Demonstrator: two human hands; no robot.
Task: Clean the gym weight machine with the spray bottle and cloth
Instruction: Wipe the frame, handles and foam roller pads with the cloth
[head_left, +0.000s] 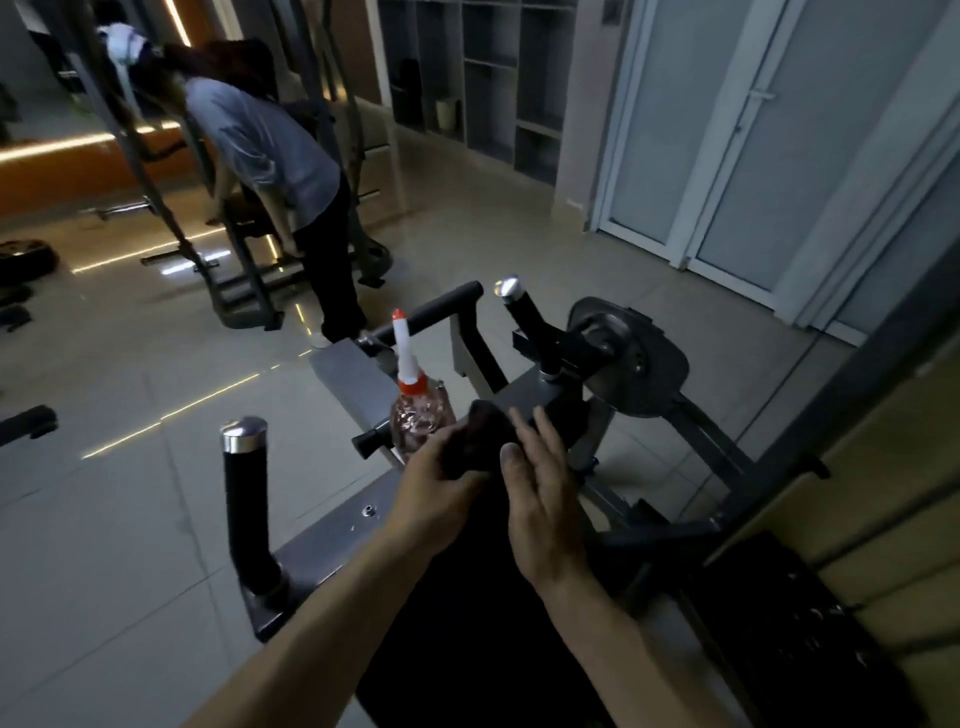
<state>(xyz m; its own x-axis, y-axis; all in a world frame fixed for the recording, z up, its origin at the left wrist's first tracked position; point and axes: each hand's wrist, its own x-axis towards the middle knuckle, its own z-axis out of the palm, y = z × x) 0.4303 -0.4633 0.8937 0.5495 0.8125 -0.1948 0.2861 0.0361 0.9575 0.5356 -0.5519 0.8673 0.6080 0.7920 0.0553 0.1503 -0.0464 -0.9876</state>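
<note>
While the left hand (441, 493) grips the dark cloth (475, 441), bunched inside its curled fingers, the right hand (540, 504) is held flat just beside it, with fingers straight and holding nothing; whether its thumb touches the cloth cannot be told. Both hands are positioned above the grey frame (332, 540) of the weight machine (623, 364), near its middle. The spray bottle (418, 415) stands upright on the frame directly behind the left hand, apart from both hands. Its body is clear with a pink tint, its collar is orange, and its long white nozzle ends in a red tip pointing upward. A black upright handle (244, 499) with a chrome cap rises from the near-left corner of the frame. A second capped handle (524, 312) stands tilted at the far side, next to a round grey pivot housing (602, 332). A black pad (467, 639) lies beneath the forearms. In the background, another person (270, 145) bends over separate equipment on the tiled floor (130, 519). Open shelving (493, 78) and a glazed door (727, 130) occupy the far wall.
</note>
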